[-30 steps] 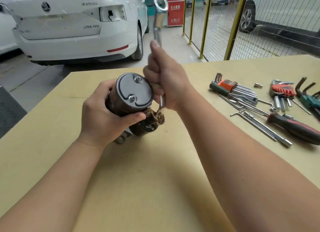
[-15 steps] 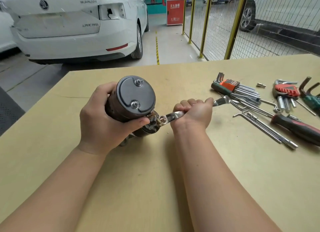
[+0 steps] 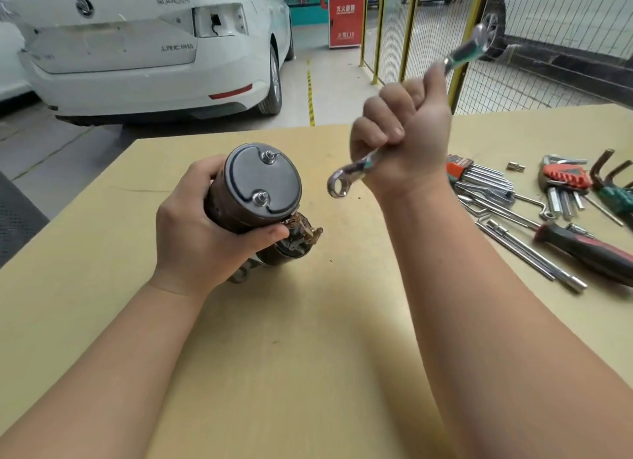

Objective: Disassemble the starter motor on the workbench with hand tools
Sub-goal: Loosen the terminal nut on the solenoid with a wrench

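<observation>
Lifts the shiny silver wrench (image 3: 346, 179) up off the round dark starter motor (image 3: 263, 184), no longer hooked on its side as before. Grips it tight in a right hand (image 3: 404, 140) fist. Holds the motor tilted, low end on the tan tabletop (image 3: 308, 338), left hand (image 3: 205, 239) fingers curled round it. Silver hex keys (image 3: 489, 181) and red-black screwdriver (image 3: 589, 249) off to the right, well apart.
</observation>
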Motion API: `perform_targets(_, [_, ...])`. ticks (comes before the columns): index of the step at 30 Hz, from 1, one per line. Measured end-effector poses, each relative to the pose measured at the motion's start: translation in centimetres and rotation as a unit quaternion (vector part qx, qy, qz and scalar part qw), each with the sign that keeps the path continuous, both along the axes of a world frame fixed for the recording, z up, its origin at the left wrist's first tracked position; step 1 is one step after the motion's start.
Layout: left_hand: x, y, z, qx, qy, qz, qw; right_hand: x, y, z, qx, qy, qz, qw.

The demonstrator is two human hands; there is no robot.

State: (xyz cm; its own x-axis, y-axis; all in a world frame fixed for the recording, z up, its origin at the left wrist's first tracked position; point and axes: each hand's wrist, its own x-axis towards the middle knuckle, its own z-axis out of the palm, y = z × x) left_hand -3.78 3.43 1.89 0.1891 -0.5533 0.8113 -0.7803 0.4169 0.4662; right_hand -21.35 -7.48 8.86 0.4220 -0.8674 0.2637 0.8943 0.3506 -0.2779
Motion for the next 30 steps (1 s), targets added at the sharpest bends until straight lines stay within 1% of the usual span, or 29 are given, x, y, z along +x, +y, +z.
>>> perform_targets(2, [-0.2,0.2,0.1,-0.004,-0.002,-0.004,1.000,-0.1,0.8,-1.0,0.067,0.072,-0.076,0.992])
perform_targets(4, [-0.3,0.4,0.1,-0.010,-0.002,-0.005,1.000,0.6,2.1,-3.0,0.144,0.123,-0.127,0.974])
perform_targets(7, [-0.3,0.4,-0.3,-0.010,0.001,0.000,1.000,1.5,2.5,-5.1,0.242,0.111,-0.188,0.945])
perform_targets(9, [-0.2,0.3,-0.4,-0.009,-0.005,0.010,1.000,1.8,2.3,-5.8,0.270,0.088,-0.214,0.935])
perform_targets(11, [-0.2,0.3,-0.4,-0.008,-0.010,0.010,1.000,2.1,2.0,-6.5,0.274,0.058,-0.196,0.940])
perform_targets(13, [0.0,0.4,-0.4,-0.001,-0.009,0.003,1.000,2.5,1.5,-6.5,0.233,0.045,-0.108,0.965])
perform_targets(14, [0.0,0.5,-0.3,0.001,-0.004,-0.002,1.000,2.7,1.1,-5.8,0.183,0.063,-0.048,0.980])
perform_targets(15, [0.1,0.4,-0.3,0.001,-0.001,-0.005,1.000,3.1,0.6,-4.8,0.109,0.110,0.009,0.988])
perform_targets(16, [0.2,0.3,-0.2,0.001,-0.001,-0.007,1.000,3.5,0.4,-3.6,0.019,0.173,0.052,0.983])
perform_targets(17, [0.2,0.3,-0.1,0.004,-0.001,-0.007,1.000,4.0,0.4,-2.5,-0.070,0.232,0.083,0.967])
perform_targets(18, [0.2,0.2,0.0,0.005,0.000,-0.006,1.000,4.4,0.6,-1.5,-0.137,0.271,0.105,0.947])
perform_targets(19, [0.2,0.1,0.2,0.005,0.001,-0.006,1.000,4.6,0.8,-0.8,-0.176,0.284,0.121,0.935])
perform_targets(20, [0.1,0.1,0.2,0.003,0.003,-0.008,1.000,4.4,0.9,-0.3,-0.195,0.268,0.131,0.934])
perform_targets(21, [0.1,0.1,0.2,0.002,0.006,-0.010,1.000,3.9,0.9,0.0,-0.198,0.227,0.133,0.944])
perform_targets(22, [0.1,0.1,0.2,0.001,0.009,-0.011,1.000,3.3,0.7,0.1,-0.181,0.170,0.122,0.961])
perform_targets(24, [0.1,0.2,0.2,-0.001,0.011,-0.011,1.000,1.9,0.5,-0.1,-0.094,0.058,0.075,0.991])
perform_targets(25, [0.0,0.3,0.2,-0.002,0.010,-0.012,1.000,1.3,0.6,-0.5,-0.040,0.037,0.041,0.998])
perform_targets(27, [-0.1,0.4,0.2,-0.001,0.011,-0.013,1.000,0.9,1.4,-2.2,0.055,0.067,-0.036,0.996])
perform_targets(29, [-0.1,0.4,0.2,0.003,0.014,-0.012,1.000,1.2,2.3,-4.0,0.146,0.099,-0.096,0.980])
perform_targets(30, [-0.1,0.3,0.1,0.003,0.014,-0.011,1.000,1.4,2.5,-4.7,0.191,0.099,-0.121,0.969])
